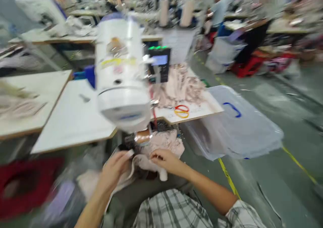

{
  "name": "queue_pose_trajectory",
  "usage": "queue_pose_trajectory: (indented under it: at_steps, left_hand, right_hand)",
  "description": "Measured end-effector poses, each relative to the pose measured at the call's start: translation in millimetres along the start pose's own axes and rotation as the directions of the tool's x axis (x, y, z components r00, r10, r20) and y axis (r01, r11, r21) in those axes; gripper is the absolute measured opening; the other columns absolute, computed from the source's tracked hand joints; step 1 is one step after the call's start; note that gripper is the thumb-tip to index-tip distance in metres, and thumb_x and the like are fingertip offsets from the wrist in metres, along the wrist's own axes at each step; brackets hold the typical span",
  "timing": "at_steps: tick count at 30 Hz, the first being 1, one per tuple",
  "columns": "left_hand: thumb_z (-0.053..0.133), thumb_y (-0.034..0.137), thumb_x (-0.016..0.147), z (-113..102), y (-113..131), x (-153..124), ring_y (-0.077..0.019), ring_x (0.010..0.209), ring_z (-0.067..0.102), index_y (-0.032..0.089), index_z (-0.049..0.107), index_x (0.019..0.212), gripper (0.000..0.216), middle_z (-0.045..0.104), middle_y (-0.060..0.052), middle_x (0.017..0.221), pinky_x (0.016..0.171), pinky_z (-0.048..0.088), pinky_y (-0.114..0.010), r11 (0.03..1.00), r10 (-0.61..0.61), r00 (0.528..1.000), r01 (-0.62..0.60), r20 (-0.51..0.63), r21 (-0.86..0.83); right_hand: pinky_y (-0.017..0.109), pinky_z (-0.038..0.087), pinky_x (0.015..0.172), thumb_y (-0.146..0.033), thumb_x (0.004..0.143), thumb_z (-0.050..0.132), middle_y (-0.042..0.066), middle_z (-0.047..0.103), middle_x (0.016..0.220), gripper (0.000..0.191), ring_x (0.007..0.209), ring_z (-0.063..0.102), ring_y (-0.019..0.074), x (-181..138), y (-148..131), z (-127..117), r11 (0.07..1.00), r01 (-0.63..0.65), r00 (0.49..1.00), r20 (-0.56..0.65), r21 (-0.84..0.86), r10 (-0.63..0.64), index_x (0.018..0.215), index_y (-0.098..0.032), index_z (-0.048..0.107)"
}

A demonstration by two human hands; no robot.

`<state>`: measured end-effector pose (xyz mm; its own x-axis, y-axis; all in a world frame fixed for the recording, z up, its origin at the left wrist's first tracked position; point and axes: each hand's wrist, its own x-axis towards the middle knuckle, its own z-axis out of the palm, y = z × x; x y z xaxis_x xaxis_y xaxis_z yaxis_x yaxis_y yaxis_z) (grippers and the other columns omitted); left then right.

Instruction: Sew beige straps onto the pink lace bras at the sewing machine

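Pale pink cloth held at the sewing machine's front

The right hand (166, 160) is nearly closed, thumb and fingertips pinching the pale pink cloth (145, 163), whose end hangs below the fingers. The left hand (118, 164) has its fingers drawn close together, reaching to the cloth's left side; motion blur there means I cannot tell whether it grips. The cloth is just beyond the bench's front edge, under the near end of the white sewing machine (122, 69), above the person's lap. More pink fabric (171, 140) is bunched right behind it.

The bench (78, 111) is white. Scissors (181, 111) with red and yellow handles lie near its front edge, right of the machine. Behind them pink pieces (181, 85) are heaped toward the right edge, beside a control box (160, 64) with a lit screen. Past the front right corner, a translucent plastic bin (242, 127) stands on the green-grey floor (267, 184), which carries yellow lines. Farther back, a person in a light top (219, 14) sits among other benches.
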<state>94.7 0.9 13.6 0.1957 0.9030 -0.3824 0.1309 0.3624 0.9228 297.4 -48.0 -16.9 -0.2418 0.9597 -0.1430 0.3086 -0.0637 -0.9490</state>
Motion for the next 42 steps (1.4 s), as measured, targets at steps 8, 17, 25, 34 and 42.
queue_pose_trajectory:
  at_steps: [8, 17, 25, 34, 42]
  left_hand:
    - [0.054, 0.046, 0.088, 9.1, -9.1, -15.1, -0.0102, 0.055, 0.039, 0.017, 0.059, 0.069, 0.035, 0.046, 0.004, 0.057, 0.052, 0.029, -0.023, 0.942, 0.1, 0.963, -0.173, 0.25, 0.289]
    - [0.048, 0.034, 0.098, 6.7, -28.3, -7.7, -0.0169, 0.064, 0.056, 0.018, 0.062, 0.077, 0.03, 0.061, -0.002, 0.068, 0.063, 0.041, -0.027, 0.624, 0.145, 0.877, -0.441, 0.459, 0.645]
    - [0.072, 0.046, 0.084, 22.6, -92.1, -15.7, -0.024, 0.096, 0.068, 0.018, 0.072, 0.102, 0.033, 0.074, -0.003, 0.091, 0.081, 0.055, -0.032, 0.985, -0.011, 0.942, 0.069, 0.335, -0.161]
    - [0.056, 0.046, 0.094, 40.6, -101.1, -29.6, -0.0194, 0.091, 0.069, 0.014, 0.068, 0.105, 0.036, 0.074, -0.004, 0.095, 0.081, 0.053, -0.025, 0.894, -0.058, 0.991, -0.003, -0.123, -0.448]
    - [0.061, 0.044, 0.087, -12.9, -51.7, -38.7, -0.016, 0.067, 0.06, 0.017, 0.068, 0.075, 0.031, 0.066, -0.001, 0.067, 0.065, 0.048, -0.024, 0.978, 0.063, 0.983, -0.095, 0.17, 0.183]
  right_hand:
    - [0.024, 0.036, 0.05, -0.056, 0.088, 0.06, 0.0, 0.062, 0.067, 0.04, 0.054, 0.048, 0.0125, 14.7, -0.6, -8.8, 0.998, -0.066, 0.993, 0.098, -0.018, 0.068, 0.1, -0.02, 0.072]
    - [0.027, 0.033, 0.052, -0.051, 0.088, 0.058, 0.001, 0.063, 0.064, 0.034, 0.056, 0.05, 0.0144, 18.7, -4.8, -18.2, 0.962, -0.025, 0.968, 0.234, -0.273, 0.092, 0.075, -0.022, 0.068]
    - [0.027, 0.036, 0.052, -0.068, 0.078, 0.06, -0.004, 0.047, 0.066, 0.046, 0.056, 0.044, 0.013, 15.0, 26.5, 33.0, 0.927, -0.227, 0.824, -0.449, 0.297, 0.346, 0.082, -0.024, 0.048]
    - [0.031, 0.046, 0.06, -0.057, 0.094, 0.048, 0.0, 0.052, 0.074, 0.034, 0.064, 0.053, 0.0163, 2.7, 31.8, 106.0, 0.999, -0.028, 0.887, -0.46, 0.027, 0.037, 0.086, -0.024, 0.046]
    - [0.04, 0.05, 0.087, -0.04, 0.091, 0.06, 0.01, 0.067, 0.103, 0.018, 0.099, 0.062, 0.0238, 1.5, 7.2, 39.5, 0.863, 0.393, 0.914, 0.031, -0.318, -0.405, 0.098, -0.023, 0.059]
